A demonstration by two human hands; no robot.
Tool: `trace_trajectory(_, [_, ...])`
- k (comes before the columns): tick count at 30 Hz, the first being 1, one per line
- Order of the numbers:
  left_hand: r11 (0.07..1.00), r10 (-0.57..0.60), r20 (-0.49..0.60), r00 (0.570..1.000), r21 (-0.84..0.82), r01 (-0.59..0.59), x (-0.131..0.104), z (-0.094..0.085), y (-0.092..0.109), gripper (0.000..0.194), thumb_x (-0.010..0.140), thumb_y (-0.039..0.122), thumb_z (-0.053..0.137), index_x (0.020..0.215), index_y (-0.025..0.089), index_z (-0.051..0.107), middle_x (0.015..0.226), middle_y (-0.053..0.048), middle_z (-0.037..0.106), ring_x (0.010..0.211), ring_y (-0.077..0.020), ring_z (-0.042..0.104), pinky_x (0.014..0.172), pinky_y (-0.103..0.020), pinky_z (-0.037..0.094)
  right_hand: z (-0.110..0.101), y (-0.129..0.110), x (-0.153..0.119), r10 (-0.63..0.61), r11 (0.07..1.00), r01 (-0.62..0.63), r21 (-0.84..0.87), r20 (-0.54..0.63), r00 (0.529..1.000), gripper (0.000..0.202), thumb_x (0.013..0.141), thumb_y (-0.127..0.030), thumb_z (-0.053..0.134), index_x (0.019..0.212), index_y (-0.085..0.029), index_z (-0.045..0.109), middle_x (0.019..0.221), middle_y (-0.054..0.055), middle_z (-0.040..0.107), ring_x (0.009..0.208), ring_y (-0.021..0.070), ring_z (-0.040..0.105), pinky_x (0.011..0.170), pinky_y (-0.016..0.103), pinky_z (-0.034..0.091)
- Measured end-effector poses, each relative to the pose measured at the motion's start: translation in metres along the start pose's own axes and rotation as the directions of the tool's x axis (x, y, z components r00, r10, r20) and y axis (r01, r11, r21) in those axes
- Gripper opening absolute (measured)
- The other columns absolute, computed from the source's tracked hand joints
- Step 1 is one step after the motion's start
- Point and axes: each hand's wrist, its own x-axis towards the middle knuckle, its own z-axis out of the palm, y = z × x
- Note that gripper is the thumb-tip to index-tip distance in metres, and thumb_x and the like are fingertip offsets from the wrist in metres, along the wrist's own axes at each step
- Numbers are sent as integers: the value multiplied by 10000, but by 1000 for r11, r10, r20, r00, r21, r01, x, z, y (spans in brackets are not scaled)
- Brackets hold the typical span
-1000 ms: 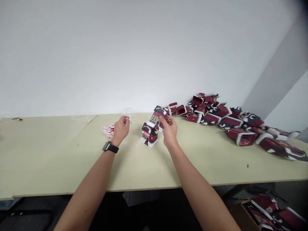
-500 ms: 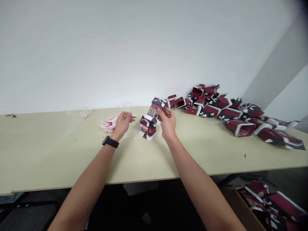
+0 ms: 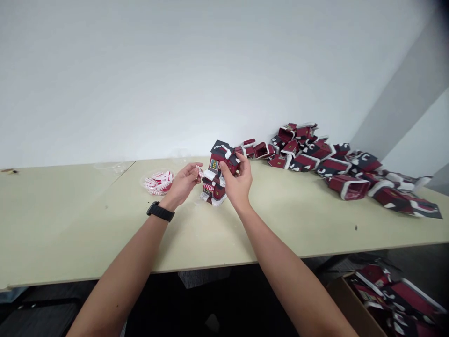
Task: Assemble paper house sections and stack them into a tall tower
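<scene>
My right hand (image 3: 238,181) grips a small dark-red toy house (image 3: 226,161) with a dark, snow-patched roof and a yellow-and-green window. Directly below it stands another red house (image 3: 214,193) with a striped awning and a white base; whether the two touch, I cannot tell. Between thumb and fingers, my left hand (image 3: 184,183) pinches a small red-and-white striped piece (image 3: 199,172) close to the left side of the upper house. To the left of that hand lies a clear plastic bag (image 3: 157,182) of similar striped pieces.
A long pile of red house parts (image 3: 322,161) stretches along the table's right side against the wall. Below the table edge at right, a cardboard box (image 3: 361,299) holds more of them. Thin clear plastic (image 3: 110,167) lies at the back left of the table (image 3: 70,224).
My left hand has brought the striped piece right up to the house. The upper house has shifted slightly left and been turned more upright in my right hand.
</scene>
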Motion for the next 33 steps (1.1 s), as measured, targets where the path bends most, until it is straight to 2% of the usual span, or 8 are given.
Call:
trace_trajectory(6, [998, 68, -60, 996, 7, -68, -3, 5, 14, 447, 760, 409, 917, 1085, 196, 696, 774, 29, 600, 685, -100, 523, 699, -250, 446, -2, 5, 2, -51, 997, 51, -50, -10, 999, 613, 808, -453, 844, 1325, -238, 593, 1244, 76, 714, 1155, 228, 685, 1022, 349, 552])
trace_trajectory(10, [998, 67, -80, 995, -17, -68, -6, 9, 20, 427, 684, 365, 957, 954, 171, 689, 776, 14, 649, 707, -99, 569, 728, -248, 468, -2, 9, 2, -104, 993, 104, -58, 4, 995, 596, 802, -412, 846, 1309, -241, 586, 1296, 84, 695, 1168, 229, 675, 1043, 358, 539])
trace_trajectory(16, [999, 54, -99, 994, 11, -53, -8, 18, 15, 431, 665, 397, 956, 913, 166, 691, 763, 3, 679, 679, -109, 589, 704, -269, 478, 2, 11, -5, -136, 986, 142, -83, 74, 988, 591, 792, -393, 837, 1301, -251, 572, 1338, 85, 674, 1131, 232, 676, 1041, 377, 532])
trace_trajectory(28, [995, 50, -180, 982, 92, -33, -8, 15, 14, 422, 669, 431, 959, 842, 167, 677, 674, 22, 608, 574, -86, 466, 579, -264, 356, 5, 4, -18, -156, 978, 173, -114, 143, 977, 567, 805, -375, 834, 1295, -253, 578, 1294, 74, 694, 1161, 239, 672, 1056, 386, 521])
trace_trajectory(33, [998, 27, -178, 984, 60, -16, -7, 14, 12, 400, 670, 414, 954, 819, 170, 674, 666, 24, 592, 564, -82, 450, 562, -261, 329, 5, 2, -19, -146, 978, 165, -124, 155, 977, 570, 797, -374, 835, 1290, -243, 583, 1290, 80, 698, 1170, 248, 669, 1036, 378, 528])
